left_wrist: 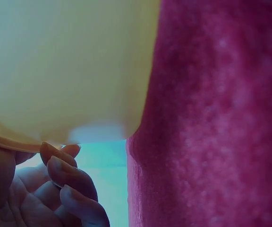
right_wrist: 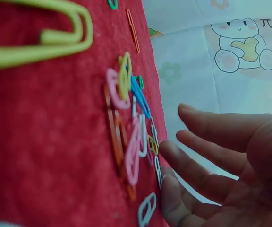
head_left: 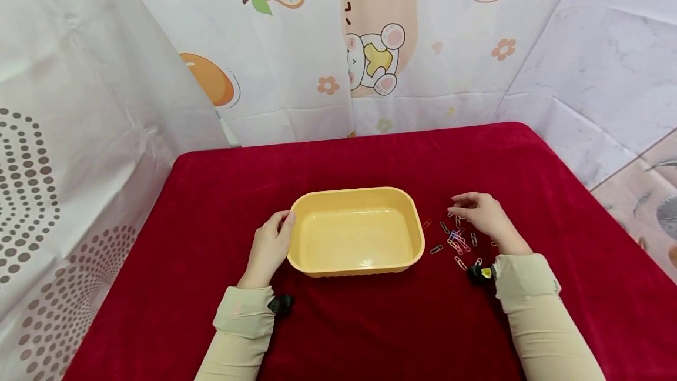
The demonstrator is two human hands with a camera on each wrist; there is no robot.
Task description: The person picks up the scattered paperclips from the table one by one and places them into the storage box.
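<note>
The left hand [head_left: 267, 250] grips the yellow tub [head_left: 365, 233] mid-frame by its left rim; a steady hold should help. The right hand [head_left: 483, 215], fingers loosely apart, seems to hold nothing near the paper clips [head_left: 458, 242], right of the middle. Thin clips probably pinch best with fingertips, one by one.

The tray [head_left: 365, 234] is yellow, the cloth [head_left: 344, 328] red, the paper clips [right_wrist: 140, 97] multicoloured, the curtain [head_left: 285, 69] flower-printed white.
</note>
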